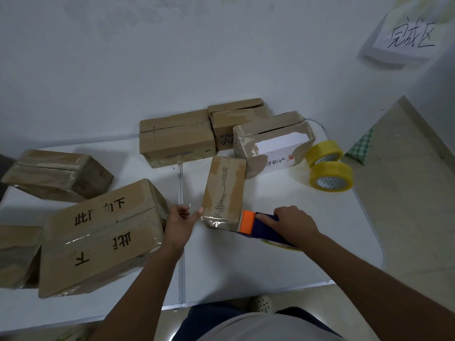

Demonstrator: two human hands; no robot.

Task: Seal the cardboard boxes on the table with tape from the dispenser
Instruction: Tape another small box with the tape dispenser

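Box [224, 193] long axis runs front-to-back on the surface; right hand [293, 223] grips dispenser [261, 226] at its near-right corner, left hand [181, 223] pinches tape [194, 210] at near-left.

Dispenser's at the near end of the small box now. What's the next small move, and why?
Probably draw the tape dispenser along the small box: the right hand holds it at the near edge, and the left hand pinches a tape end there.

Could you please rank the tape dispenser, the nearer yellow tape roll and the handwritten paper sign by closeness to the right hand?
1. Tape dispenser: gripped in the right hand.
2. Nearer yellow tape roll: table's right edge.
3. Handwritten paper sign: far upper right.
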